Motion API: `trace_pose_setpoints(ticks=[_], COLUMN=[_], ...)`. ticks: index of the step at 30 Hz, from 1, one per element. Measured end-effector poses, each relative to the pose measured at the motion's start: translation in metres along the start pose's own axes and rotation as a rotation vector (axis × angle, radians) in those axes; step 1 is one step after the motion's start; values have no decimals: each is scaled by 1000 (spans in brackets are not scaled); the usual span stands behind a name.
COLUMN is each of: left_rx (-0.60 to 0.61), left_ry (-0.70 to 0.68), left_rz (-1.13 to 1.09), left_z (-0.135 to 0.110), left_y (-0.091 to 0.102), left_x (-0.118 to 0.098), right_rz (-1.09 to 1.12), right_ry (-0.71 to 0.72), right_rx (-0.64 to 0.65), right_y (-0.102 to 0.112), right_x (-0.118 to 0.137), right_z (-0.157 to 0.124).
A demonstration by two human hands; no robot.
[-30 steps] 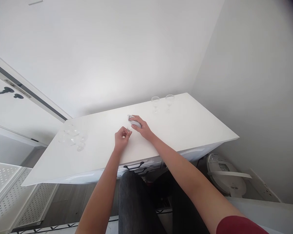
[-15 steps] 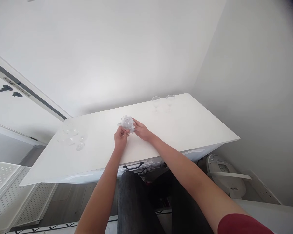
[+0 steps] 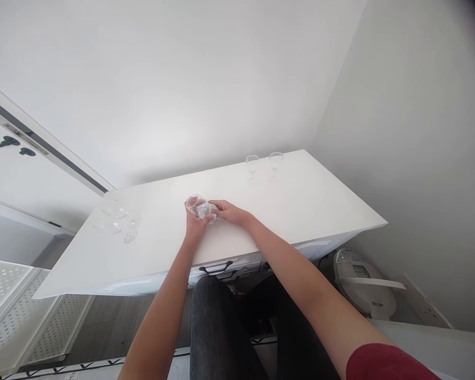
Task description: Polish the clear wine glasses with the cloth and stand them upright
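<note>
A clear stemmed glass (image 3: 196, 201) is tilted over the middle of the white tabletop, its rim toward the upper left. Around its bowl curls my left hand (image 3: 196, 224), closed on it. My right hand (image 3: 228, 213) is closed at the stem side, pressing a pale cloth (image 3: 212, 208) against the glass; the fingers hide much of the cloth. Farther back on the right stand two upright stemmed glasses, one (image 3: 252, 164) left of the other (image 3: 276, 162). Several more clear glasses (image 3: 111, 208) lie on their sides at the table's left.
The white table (image 3: 301, 200) stands against the wall, with a black drawer handle (image 3: 216, 268) at its front edge. Below on the right is a rice cooker (image 3: 364, 285). White perforated baskets (image 3: 55, 327) are at the lower left, near a door handle (image 3: 3, 142).
The glass has turned so its rim points up and left. My left hand has shifted from its lower side to around the bowl, and the cloth shows less, nearer my right hand.
</note>
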State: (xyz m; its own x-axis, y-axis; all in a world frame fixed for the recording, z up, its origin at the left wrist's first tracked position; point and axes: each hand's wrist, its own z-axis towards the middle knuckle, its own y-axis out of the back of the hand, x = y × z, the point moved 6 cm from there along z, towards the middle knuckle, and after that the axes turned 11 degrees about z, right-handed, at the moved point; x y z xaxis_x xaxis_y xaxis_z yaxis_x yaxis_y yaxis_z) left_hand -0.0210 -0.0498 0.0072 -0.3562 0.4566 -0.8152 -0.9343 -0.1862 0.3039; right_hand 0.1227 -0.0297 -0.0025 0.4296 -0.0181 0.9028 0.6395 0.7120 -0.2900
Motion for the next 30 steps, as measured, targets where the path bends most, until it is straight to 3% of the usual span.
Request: trace_pose_setpoints(ticks=[4,9,11,13,15,19,21,24,27,28,30], left_rx=[31,-50,-63,-54,-58,-143,-170,-189,-235,-246,-240], left_ry=[-59,-15,43,94,90,27,54,72,32,23,11], left_rz=[-144,-176,-171,-160,-148,-97,-73,-72,-129,-155,-194], left_z=[-1,-3,-3,-3,-2,0,1,0,-1,-1,-1], left_y=[0,6,7,6,6,11,13,15,19,20,19], left_x=[-12,-13,-9,-6,-6,-7,-3,0,1,1,0], right_rz=[-210,-459,-307,-72,-6,-396,-492,-382,-80,38,264], right_ry=[73,202,105,-58,-110,122,165,219,299,278,162], right_rx=[-102,-272,-216,-67,11,-274,-380,-601,-847,-855,-755], right_y=[1,-3,-4,-10,-14,1,6,22,41,43,41], right_x=[-1,1,-6,-16,-18,-2,3,10,14,12,3], right_z=[1,0,2,5,6,4,0,-7,-18,-18,-12])
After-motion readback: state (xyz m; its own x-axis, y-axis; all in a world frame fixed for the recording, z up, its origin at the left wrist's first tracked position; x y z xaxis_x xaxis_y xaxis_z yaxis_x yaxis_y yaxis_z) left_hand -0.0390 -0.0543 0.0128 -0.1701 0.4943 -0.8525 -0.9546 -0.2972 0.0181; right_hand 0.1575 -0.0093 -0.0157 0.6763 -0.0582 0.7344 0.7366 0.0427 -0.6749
